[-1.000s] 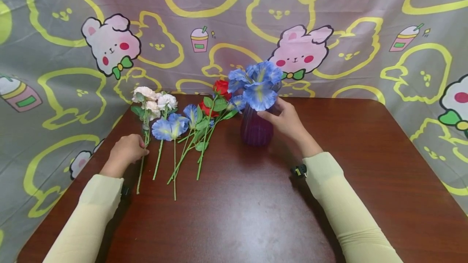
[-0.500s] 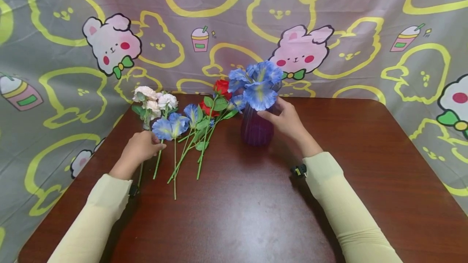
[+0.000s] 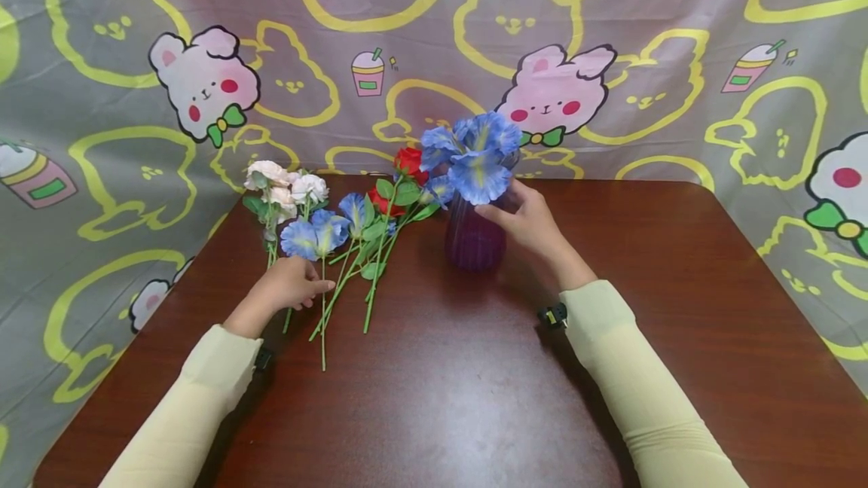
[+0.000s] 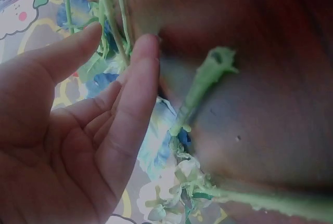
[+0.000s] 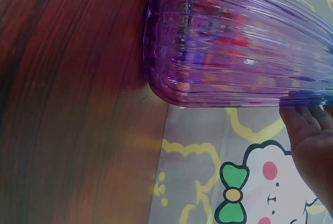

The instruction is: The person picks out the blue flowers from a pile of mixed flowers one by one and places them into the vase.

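Observation:
A ribbed purple vase (image 3: 476,239) stands upright on the table, with blue iris-like flowers (image 3: 480,160) over its mouth. My right hand (image 3: 532,221) holds it below the blooms, thumb in front; in the right wrist view, fingertips of the right hand (image 5: 312,135) meet the see-through vase wall (image 5: 223,42). My left hand (image 3: 288,285) is over the stem of a lying blue flower (image 3: 315,236). The left wrist view shows that left hand (image 4: 104,125) with thumb and forefinger apart and nothing between them, green stems (image 4: 112,18) behind.
Pale cream and white flowers (image 3: 271,187) lie at the left of the brown table (image 3: 434,398). Red roses (image 3: 410,163) with leafy stems (image 3: 371,307) lie between them and the vase. A patterned cloth (image 3: 420,36) hangs behind the table.
My left hand has moved right, from the cream flower's stem past the white flower's stem to the blue flower's stem. The right hand and the vase have stayed put.

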